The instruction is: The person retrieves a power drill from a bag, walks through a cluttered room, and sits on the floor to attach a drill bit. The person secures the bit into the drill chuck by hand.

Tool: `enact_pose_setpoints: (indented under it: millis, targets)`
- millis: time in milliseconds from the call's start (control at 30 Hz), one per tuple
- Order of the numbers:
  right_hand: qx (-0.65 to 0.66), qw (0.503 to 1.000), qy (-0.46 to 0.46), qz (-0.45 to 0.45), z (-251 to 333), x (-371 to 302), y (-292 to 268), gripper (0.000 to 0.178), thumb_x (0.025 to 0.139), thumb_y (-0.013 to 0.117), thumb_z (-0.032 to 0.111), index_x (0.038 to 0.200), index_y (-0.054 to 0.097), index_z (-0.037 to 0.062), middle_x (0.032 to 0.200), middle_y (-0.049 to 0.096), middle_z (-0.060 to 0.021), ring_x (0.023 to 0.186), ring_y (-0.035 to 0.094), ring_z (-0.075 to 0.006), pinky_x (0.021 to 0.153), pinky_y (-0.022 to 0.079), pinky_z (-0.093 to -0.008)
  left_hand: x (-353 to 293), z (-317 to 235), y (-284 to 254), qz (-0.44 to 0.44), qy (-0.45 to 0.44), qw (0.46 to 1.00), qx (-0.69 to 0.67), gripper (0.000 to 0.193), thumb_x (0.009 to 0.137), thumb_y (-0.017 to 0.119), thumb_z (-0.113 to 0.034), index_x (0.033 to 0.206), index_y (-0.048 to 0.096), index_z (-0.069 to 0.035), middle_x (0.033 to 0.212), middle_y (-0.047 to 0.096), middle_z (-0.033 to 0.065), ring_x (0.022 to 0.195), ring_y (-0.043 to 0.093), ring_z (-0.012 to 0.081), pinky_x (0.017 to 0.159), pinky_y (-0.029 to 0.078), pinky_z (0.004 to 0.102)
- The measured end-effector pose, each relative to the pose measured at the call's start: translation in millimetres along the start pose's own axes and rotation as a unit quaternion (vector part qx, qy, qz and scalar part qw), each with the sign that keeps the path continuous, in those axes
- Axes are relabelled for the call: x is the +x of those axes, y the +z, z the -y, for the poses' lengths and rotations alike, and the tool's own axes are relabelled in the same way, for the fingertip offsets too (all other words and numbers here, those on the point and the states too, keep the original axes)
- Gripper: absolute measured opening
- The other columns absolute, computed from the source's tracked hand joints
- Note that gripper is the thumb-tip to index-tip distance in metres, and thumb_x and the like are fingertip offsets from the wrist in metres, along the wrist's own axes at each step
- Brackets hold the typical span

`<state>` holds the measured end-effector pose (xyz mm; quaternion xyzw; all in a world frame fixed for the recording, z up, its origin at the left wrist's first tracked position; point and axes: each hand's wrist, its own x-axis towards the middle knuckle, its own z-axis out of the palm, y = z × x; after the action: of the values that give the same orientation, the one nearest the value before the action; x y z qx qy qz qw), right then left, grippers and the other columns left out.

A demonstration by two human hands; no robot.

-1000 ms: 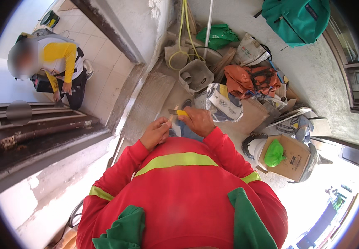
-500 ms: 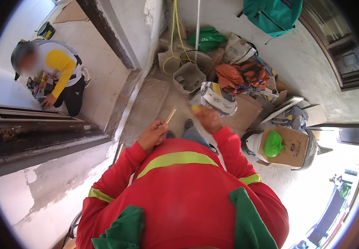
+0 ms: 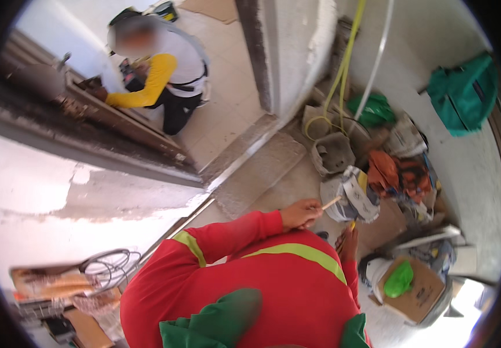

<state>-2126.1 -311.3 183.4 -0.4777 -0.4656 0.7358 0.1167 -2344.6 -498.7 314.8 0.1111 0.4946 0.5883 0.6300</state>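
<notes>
Fingers of the left hand (image 3: 301,213) pinch a thin pale stick (image 3: 331,202), which juts toward two o'clock from the knuckles. Just at four o'clock from it, the right hand (image 3: 348,243) shows only its back; a bit of yellow sits at its fingertips, and I cannot tell whether those fingers are closed or spread. Both red sleeves with a reflective yellow band (image 3: 297,251) fill the near, six-o'clock part of the view. Just beyond the stick tip stands a white bucket (image 3: 352,196), with an orange bag (image 3: 398,174) at three o'clock from it. A grey concrete block (image 3: 332,153) lies farther off. Farthest, at eleven o'clock, another person in yellow sleeves (image 3: 156,78) crouches by a dark metal frame (image 3: 88,113).
</notes>
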Motion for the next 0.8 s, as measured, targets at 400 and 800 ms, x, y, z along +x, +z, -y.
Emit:
enact_pose_setpoints:
  millis: [400, 800]
  targets:
    - [-0.202, 0.956, -0.058, 0.204, -23.2, 31.0, -123.7, 0.034, 0.097, 0.059, 0.011, 0.129, 0.054, 0.0019, 0.09, 0.066, -0.0059, 0.082, 0.065, -0.0145, 0.073, 0.055, -0.0297, 73.0, 40.2, 45.7, -0.111, 0.028, 0.993, -0.038, 0.017, 0.102, 0.057, -0.027, 0.101, 0.058, -0.01, 0.068, 0.049, -0.0042, 0.055, 0.043, 0.0046, 0.05, 0.034, 0.0208]
    - [-0.291, 0.909, -0.258, 0.151, 154.5, 95.0, -196.7, 0.034, 0.086, 0.077, 0.023, 0.111, 0.065, 0.0034, 0.099, 0.069, -0.0146, 0.092, 0.068, -0.0294, 0.081, 0.052, -0.0385, 197.3, 23.8, 172.9, -0.151, -0.002, 0.927, 0.342, 0.023, 0.102, 0.054, -0.023, 0.104, 0.067, -0.006, 0.076, 0.062, 0.0028, 0.07, 0.059, 0.0119, 0.063, 0.046, 0.0292]
